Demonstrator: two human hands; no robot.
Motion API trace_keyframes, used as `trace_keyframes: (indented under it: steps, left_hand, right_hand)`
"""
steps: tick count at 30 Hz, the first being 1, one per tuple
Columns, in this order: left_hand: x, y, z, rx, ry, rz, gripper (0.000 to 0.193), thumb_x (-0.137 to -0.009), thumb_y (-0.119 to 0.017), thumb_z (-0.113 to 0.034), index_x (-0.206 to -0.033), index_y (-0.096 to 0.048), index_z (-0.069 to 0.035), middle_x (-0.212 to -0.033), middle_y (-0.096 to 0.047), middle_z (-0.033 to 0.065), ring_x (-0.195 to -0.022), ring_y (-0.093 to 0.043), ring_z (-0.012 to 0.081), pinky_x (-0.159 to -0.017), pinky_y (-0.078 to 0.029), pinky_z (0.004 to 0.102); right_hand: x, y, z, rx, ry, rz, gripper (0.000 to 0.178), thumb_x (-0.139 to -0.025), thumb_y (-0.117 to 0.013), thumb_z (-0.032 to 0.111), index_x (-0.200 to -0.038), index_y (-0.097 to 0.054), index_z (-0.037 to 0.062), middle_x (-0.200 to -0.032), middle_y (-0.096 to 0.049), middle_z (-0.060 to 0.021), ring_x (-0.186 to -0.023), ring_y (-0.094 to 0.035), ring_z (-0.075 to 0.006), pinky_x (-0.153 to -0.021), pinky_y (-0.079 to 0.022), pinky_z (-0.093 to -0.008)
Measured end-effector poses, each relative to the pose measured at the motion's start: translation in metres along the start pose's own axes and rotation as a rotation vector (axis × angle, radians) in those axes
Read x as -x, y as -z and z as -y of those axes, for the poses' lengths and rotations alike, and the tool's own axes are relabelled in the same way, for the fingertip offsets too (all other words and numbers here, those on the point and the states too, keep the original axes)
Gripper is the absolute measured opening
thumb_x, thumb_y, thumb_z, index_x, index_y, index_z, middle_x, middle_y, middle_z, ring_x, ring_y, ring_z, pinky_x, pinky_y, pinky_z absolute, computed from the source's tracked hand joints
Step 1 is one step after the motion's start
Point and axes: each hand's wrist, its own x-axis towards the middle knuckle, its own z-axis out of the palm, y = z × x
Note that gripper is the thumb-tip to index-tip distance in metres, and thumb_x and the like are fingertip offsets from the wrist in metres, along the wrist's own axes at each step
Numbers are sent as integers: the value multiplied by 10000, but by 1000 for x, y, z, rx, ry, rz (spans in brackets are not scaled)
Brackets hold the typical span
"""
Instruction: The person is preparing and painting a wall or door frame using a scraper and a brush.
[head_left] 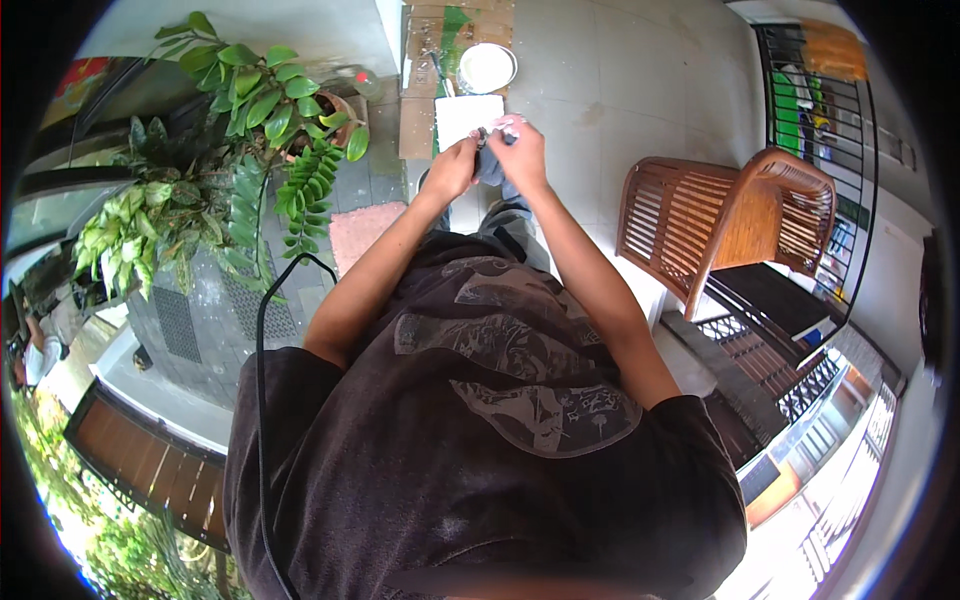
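Note:
My two hands are close together in front of me at the top middle. My left hand (453, 172) is closed, with a small dark, shiny thing (482, 136) at its fingertips, too small to name. My right hand (522, 158) is closed just beside it, and a bit of white (510, 121) shows at its fingers; I cannot tell whether that is a held thing or a smear. Beyond the hands is a white flat rectangular piece (466, 113). Behind it stands a round white tub (488, 69), its top or contents white too.
Splattered cardboard (416, 132) lies under the tub, with a thin dark-handled tool (441, 72) on it. Potted plants (262, 100) and a clear bottle (368, 84) stand left, near a pink mat (362, 235). At right are a wooden chair (680, 215) and a black metal rack (868, 200).

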Motion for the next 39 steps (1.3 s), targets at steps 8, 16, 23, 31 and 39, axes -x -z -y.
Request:
trace_keyframes:
  steps: [8, 16, 23, 31, 39]
  left_hand:
    - [-19, 0, 7, 320, 107, 43, 524, -924, -321, -504, -976, -527, -25, -620, -534, 82, -464, -459, 145, -427, -368, 281]
    - [-56, -28, -1, 346, 50, 78, 466, -949, -331, -462, -1050, -530, -53, -758, -539, 57, -630, -519, 162, -467, -406, 301]
    - [-73, -14, 15, 417, 206, 79, 378, -917, -435, -441, -1037, -502, -89, -678, -518, 60, -535, -496, 179, -481, -415, 319]
    - [-62, -50, -11, 324, 152, 41, 419, -868, -508, -496, -1018, -526, -105, -688, -513, 36, -523, -486, 186, -478, -418, 307]
    - [-51, -40, -26, 183, 158, 34, 496, -866, -516, -540, -988, -541, -59, -638, -492, 30, -463, -430, 116, -408, -348, 246]
  right_hand:
    - [-24, 61, 14, -845, -581, 203, 124, -857, -573, 118, -888, -622, 9, -763, -582, -33, -658, -535, -103, -629, -461, -242]
    - [-31, 78, -17, -566, -564, -62, 85, -809, -593, 128, -889, -586, 102, -835, -569, 7, -807, -529, -102, -734, -443, -257]
    - [-33, 29, -45, -320, -587, -46, 418, -909, -361, 312, -916, -588, -38, -980, -592, -277, -965, -576, -390, -865, -436, -435]
    - [-42, 20, -69, -62, -572, -201, 414, -832, -473, 325, -845, -620, -62, -884, -607, -284, -851, -604, -415, -764, -479, -444]
    - [-31, 34, -42, -211, -430, -110, 301, -754, -574, 210, -840, -621, -75, -832, -641, -239, -794, -644, -339, -719, -506, -392]
